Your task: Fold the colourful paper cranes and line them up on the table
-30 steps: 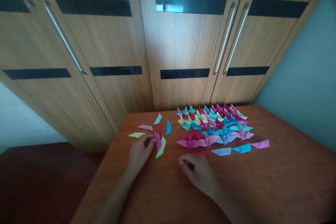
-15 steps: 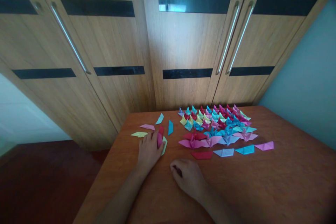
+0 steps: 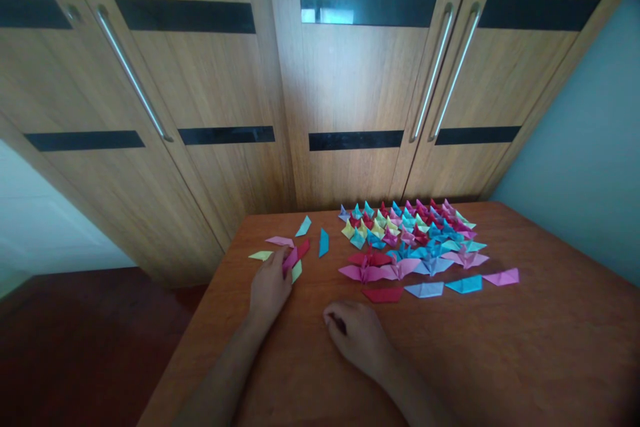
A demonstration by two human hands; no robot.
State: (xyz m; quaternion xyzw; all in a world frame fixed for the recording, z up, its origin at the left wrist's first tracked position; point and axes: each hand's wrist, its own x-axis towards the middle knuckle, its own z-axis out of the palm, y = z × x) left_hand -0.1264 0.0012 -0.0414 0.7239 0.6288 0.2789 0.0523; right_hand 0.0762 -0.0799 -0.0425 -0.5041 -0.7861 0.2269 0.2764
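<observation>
My left hand (image 3: 270, 283) is on the left part of the table, its fingers closed around a magenta folded paper piece (image 3: 291, 259). Touching or just beside that piece are a red folded piece (image 3: 303, 249) and a pale green one (image 3: 297, 271), both partly covered. Whether the hand also grips these two I cannot tell. Around the fingertips lie a pink piece (image 3: 280, 241) and a yellow one (image 3: 261, 255). My right hand (image 3: 357, 333) rests on the table in a loose fist, with nothing visible in it.
Rows of colourful origami cranes (image 3: 407, 227) stand at the table's back right. In front of them lie a red piece (image 3: 383, 295), a lavender piece (image 3: 425, 289), a blue piece (image 3: 465, 284) and a pink strip (image 3: 501, 277). Wooden wardrobe doors (image 3: 345, 80) rise behind the table (image 3: 450, 353).
My left hand has shifted left, and the magenta, red and pale green pieces have moved left and turned with it. The right hand has stayed in place.
</observation>
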